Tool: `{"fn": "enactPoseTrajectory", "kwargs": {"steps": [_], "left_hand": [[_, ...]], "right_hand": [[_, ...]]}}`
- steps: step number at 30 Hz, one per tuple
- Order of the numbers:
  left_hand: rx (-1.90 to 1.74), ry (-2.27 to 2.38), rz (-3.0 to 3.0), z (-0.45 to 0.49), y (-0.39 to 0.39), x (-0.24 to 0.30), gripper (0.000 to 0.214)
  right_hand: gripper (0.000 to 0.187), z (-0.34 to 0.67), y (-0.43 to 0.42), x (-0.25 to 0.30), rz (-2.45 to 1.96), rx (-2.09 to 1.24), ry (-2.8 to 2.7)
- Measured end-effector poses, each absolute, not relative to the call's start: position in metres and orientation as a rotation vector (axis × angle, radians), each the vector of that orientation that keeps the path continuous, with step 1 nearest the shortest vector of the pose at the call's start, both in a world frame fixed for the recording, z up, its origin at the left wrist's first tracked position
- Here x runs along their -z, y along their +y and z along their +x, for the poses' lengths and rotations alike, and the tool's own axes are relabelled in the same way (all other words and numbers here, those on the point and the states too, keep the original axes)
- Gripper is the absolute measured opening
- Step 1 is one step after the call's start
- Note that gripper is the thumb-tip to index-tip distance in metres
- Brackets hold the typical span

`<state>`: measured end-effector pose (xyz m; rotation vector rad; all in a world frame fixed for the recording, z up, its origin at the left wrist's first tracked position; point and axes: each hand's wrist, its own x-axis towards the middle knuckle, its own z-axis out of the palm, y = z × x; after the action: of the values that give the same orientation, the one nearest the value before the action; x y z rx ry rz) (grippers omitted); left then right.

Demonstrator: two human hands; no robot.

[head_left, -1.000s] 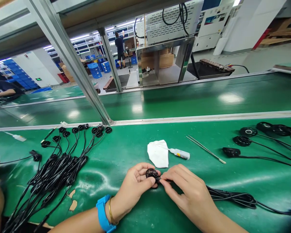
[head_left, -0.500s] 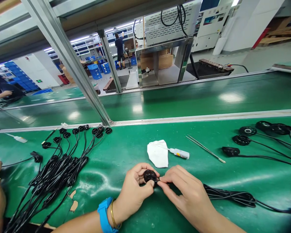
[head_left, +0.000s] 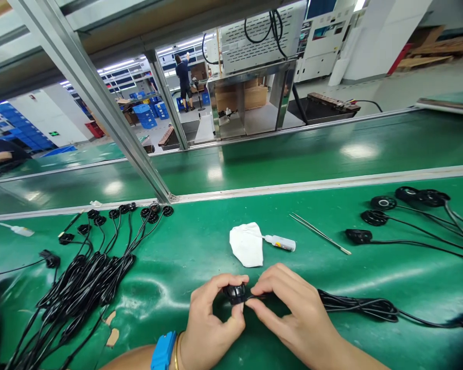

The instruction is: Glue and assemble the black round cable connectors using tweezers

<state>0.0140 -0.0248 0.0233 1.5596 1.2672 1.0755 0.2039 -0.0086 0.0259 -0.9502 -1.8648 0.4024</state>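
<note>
My left hand (head_left: 212,318) is closed around a small round black disc part (head_left: 235,293), pinching it between thumb and fingers low over the green mat (head_left: 200,241). My right hand (head_left: 293,313) pinches the black cable (head_left: 355,306) right where it joins the disc. That cable trails off to the right in a loose coil on the mat. Just beyond my hands lie a folded white cloth (head_left: 247,244) and a small glue bottle (head_left: 280,242).
A bundle of black cables with round ends (head_left: 88,267) lies at left, more disc parts on cables (head_left: 393,210) at right. Metal tweezers (head_left: 319,234) lie behind the bottle. A slanted aluminium post (head_left: 100,110) rises from the bench rail. Another person's arm shows at the lower-left edge.
Both hands have drawn slightly closer to me with the disc, and my left fingers now curl more over it. The view has shifted a little.
</note>
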Motion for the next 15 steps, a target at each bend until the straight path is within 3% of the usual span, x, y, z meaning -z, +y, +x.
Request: {"fn": "enactPoseTrajectory", "kwargs": {"steps": [11, 15], "left_hand": [[-1.045, 1.106, 1.392, 0.018, -0.019, -0.039, 0.03], [-1.072, 0.869, 1.077, 0.022, -0.015, -0.04, 0.041]], "right_hand": [[0.013, 0.207, -0.008, -0.025, -0.933, -0.606, -1.776], [0.017, 0.204, -0.007, -0.024, -0.946, -0.757, -1.803]]}}
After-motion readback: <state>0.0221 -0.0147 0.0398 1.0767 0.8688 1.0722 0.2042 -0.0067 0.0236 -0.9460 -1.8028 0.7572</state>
